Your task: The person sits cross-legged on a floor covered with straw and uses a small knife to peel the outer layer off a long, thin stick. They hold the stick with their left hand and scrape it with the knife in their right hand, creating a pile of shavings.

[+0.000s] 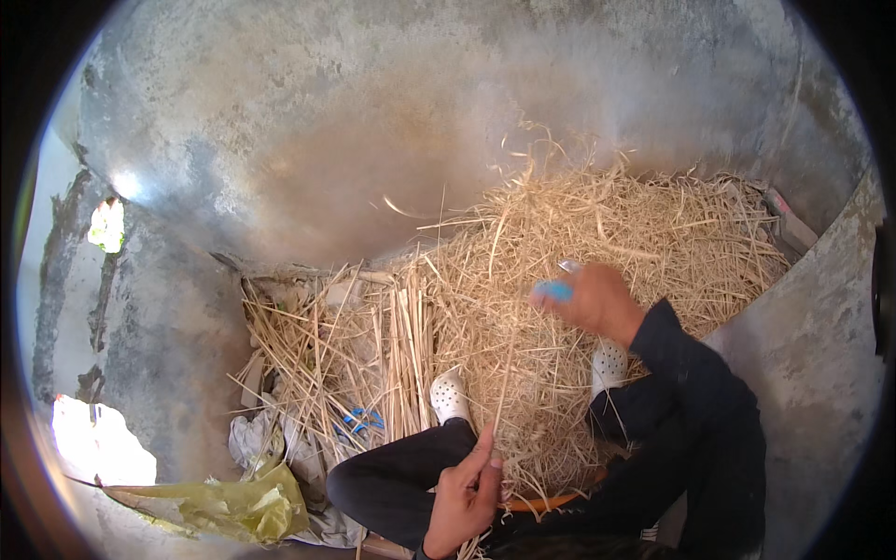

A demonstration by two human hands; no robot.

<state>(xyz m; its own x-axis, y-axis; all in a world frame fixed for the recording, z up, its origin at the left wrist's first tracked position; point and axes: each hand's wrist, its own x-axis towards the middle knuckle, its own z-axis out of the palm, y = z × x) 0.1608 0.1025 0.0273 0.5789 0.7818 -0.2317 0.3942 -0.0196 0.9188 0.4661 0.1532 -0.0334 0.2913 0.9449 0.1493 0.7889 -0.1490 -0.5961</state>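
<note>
My left hand (465, 499) is low in the view, between my knees. Its fingers are pinched on a thin pale strip (505, 387), like split cane or bamboo, which runs up over the heap. Farther up and to the right, my right hand (597, 303) is closed above the heap of shavings (644, 224). Something blue (553, 291) shows at its fingers, and a small shiny metal part (568, 266) sticks out beyond. The hand is a little blurred, so I cannot tell the tool's kind.
Longer split sticks (401, 345) lie left of the heap. A yellow-green plastic sheet (252, 509), pale crumpled sacking (252, 441) and a blue scrap (362, 422) lie at lower left. White clogs (450, 397) are on my feet. Grey walls (373, 140) enclose the corner; bright holes (103, 443) pierce the left one.
</note>
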